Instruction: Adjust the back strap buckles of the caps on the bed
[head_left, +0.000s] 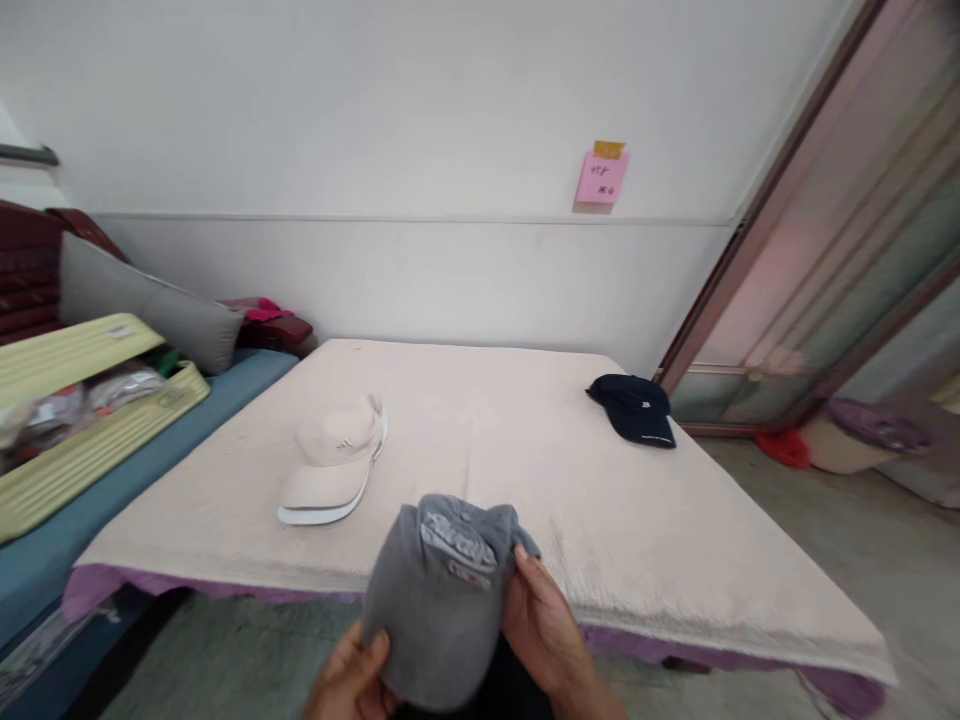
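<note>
A grey baseball cap (435,620) is held up in front of me at the near edge of the table, its brim pointing down toward me. My left hand (352,672) grips the brim at its lower left, thumb on top. On the other side, my right hand (541,618) pinches the cap's right side near the crown. The crown looks soft and partly folded, with a pale patch and a small label on its front. On the table, a cream cap (334,455) lies to the left and a dark navy cap (634,408) lies at the far right.
A cream cloth covers the table (495,430), with purple fabric (247,592) hanging below its edge. At left are a blue bench seat (251,385), a grey cushion (154,305) and an open yellow case (82,345). A pink note (601,178) is taped to the wall.
</note>
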